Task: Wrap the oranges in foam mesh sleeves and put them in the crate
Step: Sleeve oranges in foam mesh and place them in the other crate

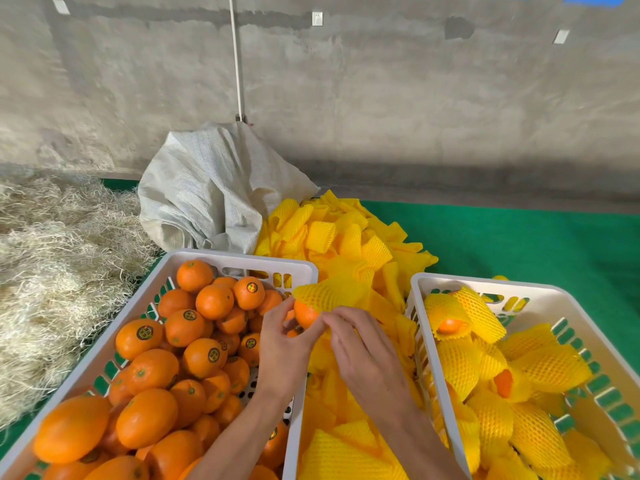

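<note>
Left crate [104, 344] — bare oranges [194, 341]; right crate [588, 299] — sleeved.

Oranges [152, 372] orange, round dark-yellow stickers. Sleeves [349, 237] yellow mesh. Both crates [242, 261] white, slotted. Worktop [540, 244] green. Sack [211, 188] grey-white woven. Straw [59, 258] pale beige. Wall [381, 98] grey.

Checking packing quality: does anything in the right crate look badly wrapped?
Yes. In the right crate, two sleeved oranges show bare peel: one near the back left, one mid-crate. Their sleeves sit askew, only partly covering.
</note>
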Demonstrator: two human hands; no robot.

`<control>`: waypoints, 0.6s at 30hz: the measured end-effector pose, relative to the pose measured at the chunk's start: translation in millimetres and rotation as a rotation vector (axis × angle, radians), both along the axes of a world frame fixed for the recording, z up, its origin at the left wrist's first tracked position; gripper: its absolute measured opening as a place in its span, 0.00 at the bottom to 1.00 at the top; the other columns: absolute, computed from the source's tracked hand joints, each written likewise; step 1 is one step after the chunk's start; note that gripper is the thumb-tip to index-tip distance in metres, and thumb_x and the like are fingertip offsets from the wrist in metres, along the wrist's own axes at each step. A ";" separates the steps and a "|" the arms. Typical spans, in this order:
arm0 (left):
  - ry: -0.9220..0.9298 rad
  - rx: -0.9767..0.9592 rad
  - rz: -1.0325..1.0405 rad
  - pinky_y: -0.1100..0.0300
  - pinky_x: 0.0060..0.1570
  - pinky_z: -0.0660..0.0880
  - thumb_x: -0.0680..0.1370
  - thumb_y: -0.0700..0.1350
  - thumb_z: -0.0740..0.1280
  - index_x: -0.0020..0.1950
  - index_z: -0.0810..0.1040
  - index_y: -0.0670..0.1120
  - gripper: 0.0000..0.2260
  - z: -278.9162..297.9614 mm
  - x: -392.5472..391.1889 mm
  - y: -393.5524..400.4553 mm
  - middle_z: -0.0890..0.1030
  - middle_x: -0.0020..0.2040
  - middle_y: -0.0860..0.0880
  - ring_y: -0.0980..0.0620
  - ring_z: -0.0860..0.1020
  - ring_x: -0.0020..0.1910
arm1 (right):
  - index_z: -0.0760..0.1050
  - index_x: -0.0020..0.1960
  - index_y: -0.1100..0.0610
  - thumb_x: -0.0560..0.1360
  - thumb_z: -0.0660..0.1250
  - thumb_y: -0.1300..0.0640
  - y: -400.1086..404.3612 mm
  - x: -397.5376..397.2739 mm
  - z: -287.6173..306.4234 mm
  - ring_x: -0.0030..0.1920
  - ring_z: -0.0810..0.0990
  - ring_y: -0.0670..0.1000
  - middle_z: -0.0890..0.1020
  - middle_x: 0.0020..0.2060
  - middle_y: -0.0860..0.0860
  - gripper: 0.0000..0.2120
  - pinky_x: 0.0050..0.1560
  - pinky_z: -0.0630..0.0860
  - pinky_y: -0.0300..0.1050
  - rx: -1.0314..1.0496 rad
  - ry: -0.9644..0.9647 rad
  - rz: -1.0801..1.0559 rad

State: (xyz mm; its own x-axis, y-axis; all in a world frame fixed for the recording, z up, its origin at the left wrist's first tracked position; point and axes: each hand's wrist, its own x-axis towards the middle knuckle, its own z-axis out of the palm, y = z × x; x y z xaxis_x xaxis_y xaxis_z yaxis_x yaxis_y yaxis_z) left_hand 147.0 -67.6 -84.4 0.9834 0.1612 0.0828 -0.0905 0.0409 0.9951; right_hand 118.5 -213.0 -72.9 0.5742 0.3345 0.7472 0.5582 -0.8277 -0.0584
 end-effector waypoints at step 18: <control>0.073 -0.487 -0.253 0.39 0.67 0.76 0.79 0.44 0.72 0.68 0.79 0.37 0.19 13.3 -0.7 -1.4 0.81 0.65 0.35 0.34 0.78 0.67 | 0.82 0.63 0.63 0.78 0.72 0.62 -4.1 9.7 -12.5 0.53 0.85 0.53 0.85 0.56 0.55 0.14 0.50 0.85 0.50 0.356 0.273 -0.141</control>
State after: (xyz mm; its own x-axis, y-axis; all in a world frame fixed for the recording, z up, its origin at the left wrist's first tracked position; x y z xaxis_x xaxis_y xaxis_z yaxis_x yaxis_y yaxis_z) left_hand 146.3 -69.1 -71.1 0.9969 -0.0781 -0.0118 0.0501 0.5094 0.8590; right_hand 128.2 -217.1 -85.4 0.7871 -0.0107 0.6168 0.3663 -0.7963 -0.4813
